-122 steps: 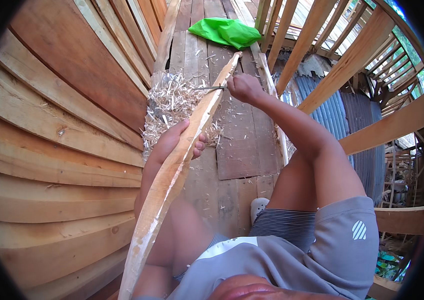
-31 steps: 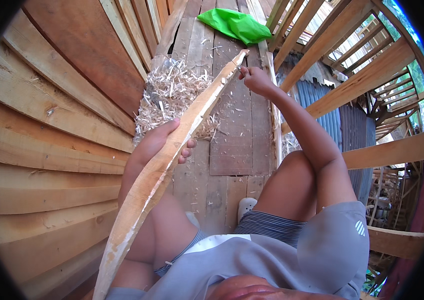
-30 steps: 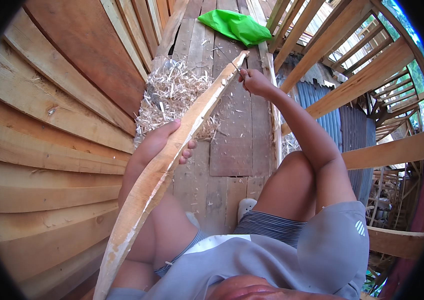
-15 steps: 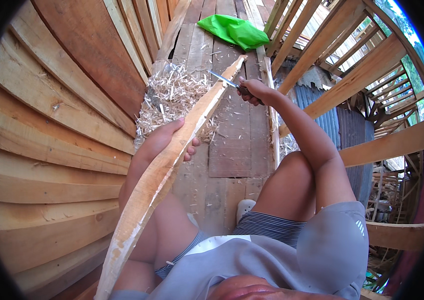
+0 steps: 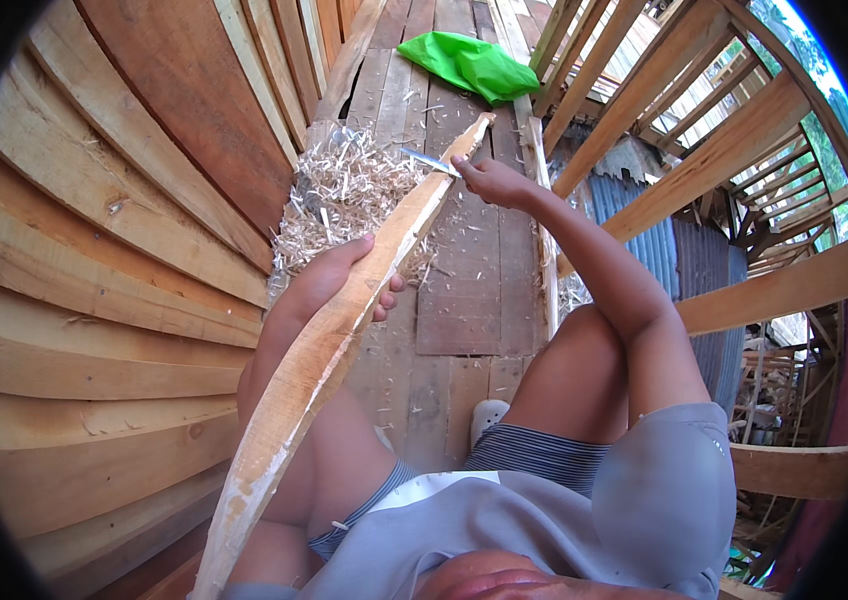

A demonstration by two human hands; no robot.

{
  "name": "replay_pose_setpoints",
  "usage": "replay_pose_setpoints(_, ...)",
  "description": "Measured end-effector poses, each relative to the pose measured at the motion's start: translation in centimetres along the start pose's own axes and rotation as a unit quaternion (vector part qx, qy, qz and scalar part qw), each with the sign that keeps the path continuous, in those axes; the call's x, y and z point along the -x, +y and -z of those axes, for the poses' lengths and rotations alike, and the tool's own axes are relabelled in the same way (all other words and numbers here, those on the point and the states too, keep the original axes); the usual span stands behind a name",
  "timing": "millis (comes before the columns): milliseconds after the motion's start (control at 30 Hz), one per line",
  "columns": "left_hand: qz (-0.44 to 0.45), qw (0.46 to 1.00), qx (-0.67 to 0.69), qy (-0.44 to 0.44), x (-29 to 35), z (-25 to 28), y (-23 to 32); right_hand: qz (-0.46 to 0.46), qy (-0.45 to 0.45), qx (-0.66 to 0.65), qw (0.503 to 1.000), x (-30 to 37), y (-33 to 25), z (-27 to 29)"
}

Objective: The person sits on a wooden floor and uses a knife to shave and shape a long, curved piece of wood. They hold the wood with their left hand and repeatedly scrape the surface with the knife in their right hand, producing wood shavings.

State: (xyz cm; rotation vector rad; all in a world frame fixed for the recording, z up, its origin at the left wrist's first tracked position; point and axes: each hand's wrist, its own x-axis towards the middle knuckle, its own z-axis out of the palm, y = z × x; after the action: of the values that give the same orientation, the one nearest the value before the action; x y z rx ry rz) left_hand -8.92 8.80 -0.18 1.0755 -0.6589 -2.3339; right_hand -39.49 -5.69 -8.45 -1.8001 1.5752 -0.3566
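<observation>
A long, slightly curved wooden plank [image 5: 329, 335], tan with pale rough edges, slants from the lower left up to the middle. My left hand [image 5: 344, 272] is closed around it about halfway along, thumb on the near side and fingertips showing past the right edge. Close to the plank's far end, my right hand [image 5: 492, 182] is closed on a knife, its handle mostly hidden in the fingers. The knife blade [image 5: 428, 160] points left and lies across the plank, seemingly touching it.
Pale wood shavings [image 5: 344, 185] are heaped on the plank floor [image 5: 459, 310] beyond my left hand. A bright green bag [image 5: 469, 66] lies farther off. Overlapping boards form a wall [image 5: 94, 330] on the left; a slatted wooden railing [image 5: 709, 165] runs along the right.
My right hand has shifted slightly left and toward me, bringing the knife blade a little down along the plank. My left hand keeps its hold.
</observation>
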Motion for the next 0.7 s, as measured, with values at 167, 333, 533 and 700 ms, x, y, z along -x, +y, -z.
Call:
replay_pose_setpoints(167,-0.002,1.000,-0.014,0.021,0.5,-1.2,0.1,-0.091,-0.080,-0.015,0.992,2.0,-3.3,1.1)
replay_pose_setpoints(333,0.003,1.000,0.000,-0.004,-0.1,0.1,0.0,-0.184,-0.180,-0.220,0.941,2.0,-3.3,1.4)
replay_pose_setpoints(533,-0.001,1.000,-0.004,-0.007,0.3,0.3,0.0,-0.165,-0.083,-0.518,0.835,0.9,-2.7,2.7)
replay_pose_setpoints(700,0.006,1.000,0.006,-0.014,0.0,0.3,-0.1,-0.215,0.341,-0.622,0.671,-0.5,-1.7,2.8)
